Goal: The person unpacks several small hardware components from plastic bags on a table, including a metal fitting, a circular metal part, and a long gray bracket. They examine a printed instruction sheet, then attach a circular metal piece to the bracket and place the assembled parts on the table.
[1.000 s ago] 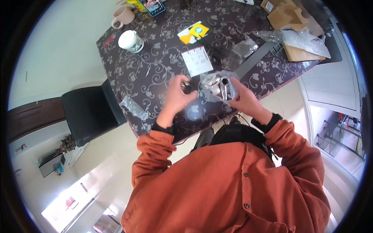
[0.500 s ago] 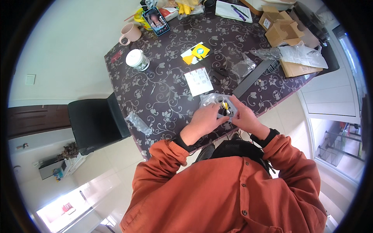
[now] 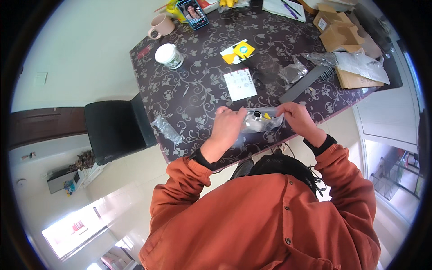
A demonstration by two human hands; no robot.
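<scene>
Between my hands, over the near edge of the dark table, a clear plastic bag point(image 3: 257, 127) is stretched out sideways. Inside it show a ring-shaped metal part point(image 3: 257, 114) and a small yellow piece point(image 3: 267, 115); their exact kind is too small to make out. My left hand point(image 3: 228, 127) grips the bag's left end, fingers closed. The bag's right end is pinched by my right hand point(image 3: 297, 116). Just beyond the bag lies a printed white sheet point(image 3: 240, 84). To its right is a long dark grey bar point(image 3: 300, 85) with a brush-like end.
A crumpled plastic wrapper point(image 3: 167, 129) lies at the left edge near a black chair point(image 3: 114, 128). Farther back are a white tub point(image 3: 169, 56), a pink mug point(image 3: 161, 26), a propped phone point(image 3: 193, 14) and a yellow packet point(image 3: 243, 49). Opened cardboard boxes point(image 3: 340, 36) crowd the right.
My hands have moved apart, drawing the bag out flat between them. Earlier they were close together around it. The table has shifted slightly up and right in view.
</scene>
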